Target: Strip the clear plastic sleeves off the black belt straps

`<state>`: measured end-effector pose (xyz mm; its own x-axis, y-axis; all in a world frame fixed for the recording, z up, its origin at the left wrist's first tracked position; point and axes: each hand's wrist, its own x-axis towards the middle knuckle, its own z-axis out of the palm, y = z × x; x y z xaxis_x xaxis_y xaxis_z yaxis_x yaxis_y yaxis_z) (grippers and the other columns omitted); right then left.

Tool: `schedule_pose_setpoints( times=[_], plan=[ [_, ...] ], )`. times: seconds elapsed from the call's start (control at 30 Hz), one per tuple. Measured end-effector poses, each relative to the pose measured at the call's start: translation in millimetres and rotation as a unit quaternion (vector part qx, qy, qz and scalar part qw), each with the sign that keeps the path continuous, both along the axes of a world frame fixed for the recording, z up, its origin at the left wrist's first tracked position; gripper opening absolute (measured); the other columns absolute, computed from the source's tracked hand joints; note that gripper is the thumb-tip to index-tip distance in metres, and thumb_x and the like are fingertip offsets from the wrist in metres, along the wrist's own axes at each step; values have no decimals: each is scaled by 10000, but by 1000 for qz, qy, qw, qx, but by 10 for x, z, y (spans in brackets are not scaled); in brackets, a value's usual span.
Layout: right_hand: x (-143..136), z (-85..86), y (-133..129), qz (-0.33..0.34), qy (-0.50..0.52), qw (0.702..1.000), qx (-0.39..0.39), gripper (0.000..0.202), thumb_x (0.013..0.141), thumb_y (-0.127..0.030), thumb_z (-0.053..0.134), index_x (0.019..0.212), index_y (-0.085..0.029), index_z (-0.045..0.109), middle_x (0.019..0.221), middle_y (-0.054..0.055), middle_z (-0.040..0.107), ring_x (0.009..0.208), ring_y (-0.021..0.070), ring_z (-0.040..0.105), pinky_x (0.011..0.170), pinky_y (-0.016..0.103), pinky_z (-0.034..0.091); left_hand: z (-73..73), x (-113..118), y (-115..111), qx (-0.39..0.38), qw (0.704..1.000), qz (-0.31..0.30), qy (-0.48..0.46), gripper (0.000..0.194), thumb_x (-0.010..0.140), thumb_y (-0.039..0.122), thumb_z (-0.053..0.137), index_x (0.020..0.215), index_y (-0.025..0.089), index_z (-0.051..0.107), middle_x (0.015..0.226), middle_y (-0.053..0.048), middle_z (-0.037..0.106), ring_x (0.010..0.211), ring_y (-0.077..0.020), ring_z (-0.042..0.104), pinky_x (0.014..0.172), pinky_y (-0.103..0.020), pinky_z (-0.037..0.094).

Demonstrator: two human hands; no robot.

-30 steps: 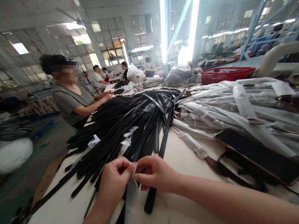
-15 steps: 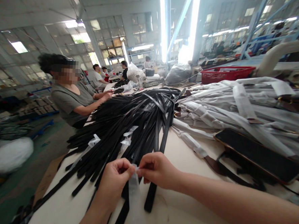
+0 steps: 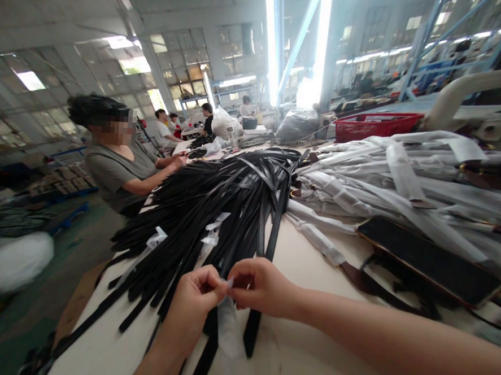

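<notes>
My left hand [image 3: 199, 297] is closed in a pinch on the top end of a narrow, translucent plastic sleeve [image 3: 229, 334], which hangs down toward me. Thumb and fingers of my right hand [image 3: 255, 287] pinch the same end, right beside the left fingertips. Just beyond both hands spreads a large heap of black straps [image 3: 215, 202], with ends reaching past my wrists. Small whitish plastic scraps [image 3: 211, 236] lie on the heap. Whether a strap is inside the held sleeve I cannot tell.
On the right lie straps wrapped in white sleeves [image 3: 361, 177] and a black phone-like slab [image 3: 428, 260]. A red basket [image 3: 377, 127] stands behind them. Across the pale table [image 3: 291, 348], at left, a co-worker in a grey top [image 3: 111, 170] handles straps.
My fingertips have drawn closer together at the sleeve's end, and less of that end shows between them. The sleeve below hangs slightly wider. My view has shifted slightly.
</notes>
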<state>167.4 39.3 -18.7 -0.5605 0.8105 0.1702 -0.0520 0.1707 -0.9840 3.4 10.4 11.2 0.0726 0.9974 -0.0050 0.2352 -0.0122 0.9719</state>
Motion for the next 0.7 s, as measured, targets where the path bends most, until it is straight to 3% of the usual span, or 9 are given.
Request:
schedule_pose_setpoints(
  times=[0.13,0.3,0.4,0.6,0.7],
  plan=[
    [23,-4,29,2,-13,1000,21,30,733,-159,599,760,-148,607,566,-28,592,522,107,588,482,168,430,18,-7,11,13,1000,-1,-4,302,672,226,682,530,176,420,584,49,392,584,-100,354,555,-212,318],
    [108,98,22,-88,-26,969,231,324,686,-55,561,982,-185,564,976,33,565,645,84,545,558,181,448,40,-21,30,35,998,29,39,315,650,207,685,522,184,399,576,51,382,579,-101,346,544,-214,308],
    [154,165,19,-74,-61,937,335,287,725,-73,583,978,-208,593,1028,41,507,730,105,526,670,220,463,25,-31,33,34,998,24,39,287,663,208,671,537,184,415,582,51,396,589,-106,358,556,-219,321],
    [174,134,82,-45,-95,921,376,65,812,-181,622,872,-197,641,966,44,540,787,137,547,700,233,445,56,-4,28,25,999,25,18,278,645,211,702,540,173,447,575,57,419,579,-100,393,556,-210,343],
    [172,125,114,-32,-84,927,364,62,853,-167,575,846,-175,637,881,44,582,766,137,561,683,224,439,69,24,38,-11,1000,-18,-18,203,604,208,746,716,154,585,703,11,593,694,-142,545,637,-221,425]
  ],
)
